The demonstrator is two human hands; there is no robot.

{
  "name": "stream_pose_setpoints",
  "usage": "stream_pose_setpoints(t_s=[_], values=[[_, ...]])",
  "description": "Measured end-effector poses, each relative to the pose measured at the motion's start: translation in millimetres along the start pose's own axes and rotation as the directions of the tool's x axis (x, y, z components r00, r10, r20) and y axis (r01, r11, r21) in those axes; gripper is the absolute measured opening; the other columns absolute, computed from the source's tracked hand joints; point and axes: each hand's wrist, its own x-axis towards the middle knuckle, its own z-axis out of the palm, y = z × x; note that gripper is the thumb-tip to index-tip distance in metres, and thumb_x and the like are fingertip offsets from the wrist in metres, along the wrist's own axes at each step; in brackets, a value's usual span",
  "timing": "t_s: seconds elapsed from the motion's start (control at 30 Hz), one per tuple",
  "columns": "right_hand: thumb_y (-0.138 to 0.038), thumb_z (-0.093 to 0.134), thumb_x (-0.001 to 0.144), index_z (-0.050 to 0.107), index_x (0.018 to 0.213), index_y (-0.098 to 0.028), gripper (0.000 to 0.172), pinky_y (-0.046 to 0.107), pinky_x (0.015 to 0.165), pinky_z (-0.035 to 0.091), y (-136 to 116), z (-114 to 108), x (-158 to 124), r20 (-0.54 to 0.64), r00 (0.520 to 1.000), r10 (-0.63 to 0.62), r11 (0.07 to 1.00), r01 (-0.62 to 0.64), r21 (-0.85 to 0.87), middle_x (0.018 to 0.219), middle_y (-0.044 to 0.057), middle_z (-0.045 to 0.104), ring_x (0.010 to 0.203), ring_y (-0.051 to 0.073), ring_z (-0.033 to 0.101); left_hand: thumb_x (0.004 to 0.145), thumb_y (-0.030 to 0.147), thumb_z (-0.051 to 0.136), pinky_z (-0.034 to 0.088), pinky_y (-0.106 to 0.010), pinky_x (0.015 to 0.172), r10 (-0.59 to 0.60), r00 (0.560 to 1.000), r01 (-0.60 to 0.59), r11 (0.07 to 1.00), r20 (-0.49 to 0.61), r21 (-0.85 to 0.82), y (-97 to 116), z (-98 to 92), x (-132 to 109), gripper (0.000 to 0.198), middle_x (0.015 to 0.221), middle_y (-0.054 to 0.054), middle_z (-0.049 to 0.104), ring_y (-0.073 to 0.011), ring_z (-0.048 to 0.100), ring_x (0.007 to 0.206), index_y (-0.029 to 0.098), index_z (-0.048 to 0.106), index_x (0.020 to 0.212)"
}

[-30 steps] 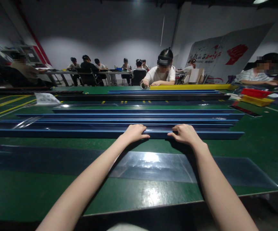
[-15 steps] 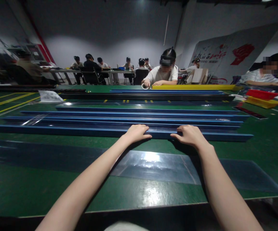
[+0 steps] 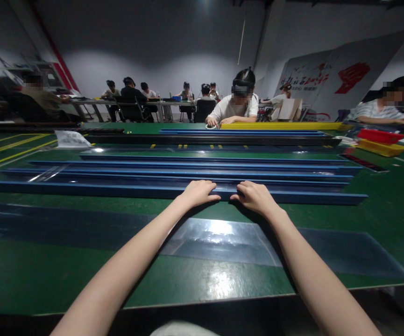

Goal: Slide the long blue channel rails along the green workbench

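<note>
A long blue channel strip (image 3: 82,189) lies crosswise on the green table, nearest to me in a row of similar strips. My left hand (image 3: 198,193) is closed over its near wall, the thumb on the front face and the fingers bent over the top edge. Close by on the right, my right hand (image 3: 255,196) grips the same wall in the same way, with a small gap between the two thumbs. The fingertips of both hands are hidden behind the wall. Below my wrists, a clear plastic film (image 3: 223,240) lies flat and reflects light.
Behind the blue strips run a dark strip (image 3: 216,139) and a yellow strip (image 3: 282,126). A co-worker (image 3: 235,107) leans at the far side. Red (image 3: 380,136) and yellow trays (image 3: 382,148) stand at right. The table's near edge (image 3: 209,304) is below my arms.
My right hand has slid left along the blue channel strip, closer to my left hand. The left hand and the strip look unmoved.
</note>
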Motion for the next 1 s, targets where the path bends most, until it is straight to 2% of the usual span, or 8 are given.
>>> stream_pose_setpoints(t_s=[0.27,0.57,0.77,1.0], values=[[-0.047,0.041,0.084,0.060,0.073,-0.017,0.037,0.026,0.054,0.025,5,-2,0,-0.021,1.000,-0.005,0.999,0.006,0.045,0.079,0.006,0.063,0.076,0.017,0.058,0.082,0.052,0.043,0.042,-0.026,0.069,0.010,1.000,-0.009,1.000,-0.018,0.024,2,-2.0,1,0.037,0.096,-0.006,0.061,-0.0204,0.057,0.091,0.019,0.056,0.091],[-0.050,0.042,0.080,0.063,0.071,-0.018,0.039,0.026,0.053,0.025,25,-6,-13,0.012,0.993,0.116,0.993,-0.116,0.026,0.079,0.007,0.065,0.073,0.019,0.058,0.081,0.045,0.051,0.040,-0.028,0.077,0.079,0.995,-0.079,0.997,-0.053,0.011,1,-4.2,1,0.029,0.100,-0.005,0.059,-0.0200,0.052,0.096,0.019,0.056,0.090],[-0.050,0.043,0.078,0.063,0.070,-0.019,0.037,0.026,0.054,0.027,30,-8,-16,0.018,0.990,0.137,0.990,-0.138,0.032,0.079,0.006,0.066,0.073,0.019,0.058,0.081,0.040,0.052,0.038,-0.026,0.086,0.134,0.989,-0.139,0.986,-0.065,-0.088,-1,-0.1,1,0.027,0.109,-0.002,0.058,-0.0171,0.050,0.104,0.022,0.055,0.102],[-0.048,0.044,0.078,0.062,0.075,-0.019,0.035,0.025,0.057,0.030,28,-6,-15,0.011,0.989,0.148,0.986,-0.149,0.077,0.084,0.006,0.066,0.078,0.020,0.058,0.082,0.043,0.049,0.041,-0.026,0.082,0.073,0.997,-0.076,0.993,-0.037,-0.088,-2,2.2,1,0.035,0.106,-0.003,0.061,-0.0185,0.053,0.100,0.025,0.054,0.112]])
